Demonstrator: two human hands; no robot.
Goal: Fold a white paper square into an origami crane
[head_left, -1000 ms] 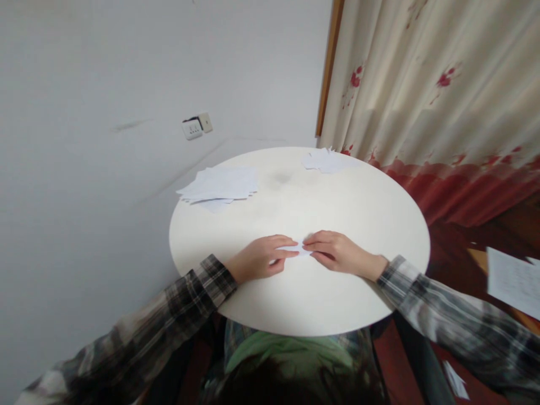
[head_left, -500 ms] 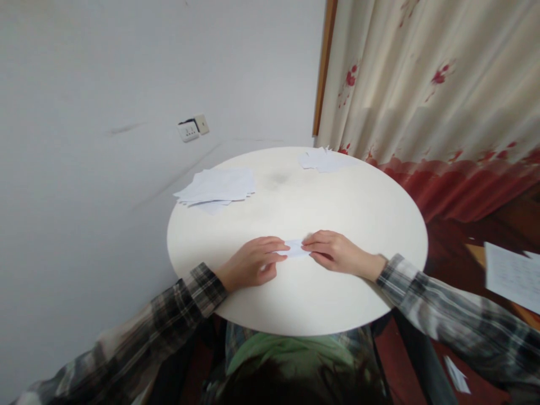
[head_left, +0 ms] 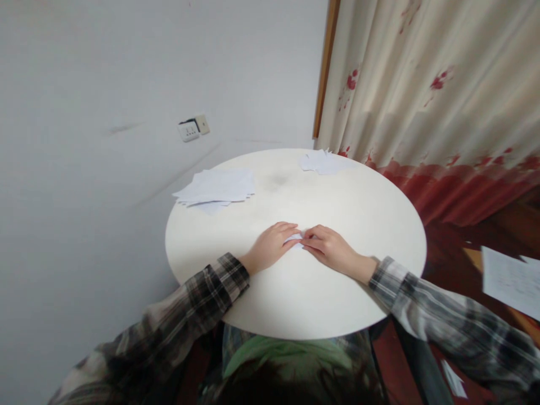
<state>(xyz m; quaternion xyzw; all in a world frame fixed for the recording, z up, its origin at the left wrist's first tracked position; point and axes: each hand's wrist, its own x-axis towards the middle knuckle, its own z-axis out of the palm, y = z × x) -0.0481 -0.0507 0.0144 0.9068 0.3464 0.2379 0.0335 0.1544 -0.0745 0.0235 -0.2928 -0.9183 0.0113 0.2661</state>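
Both of my hands rest on a round white table (head_left: 295, 304), fingertips meeting over a small folded white paper (head_left: 295, 240). My left hand (head_left: 272, 244) lies curled on the paper's left part, fingers pressed down on it. My right hand (head_left: 329, 247) pinches and presses the paper's right part. Most of the paper is hidden under my fingers; only a small white sliver shows between them.
A loose stack of white sheets (head_left: 216, 188) lies at the table's far left, a smaller pile of papers (head_left: 320, 162) at the far edge. A wall with a socket (head_left: 192, 128) is behind; a flowered curtain (head_left: 422, 101) hangs at right. More paper (head_left: 508, 281) lies at far right.
My left hand has slid right over the paper, so both hands now sit closer together and less of the paper shows. The hands have also moved slightly farther from me.
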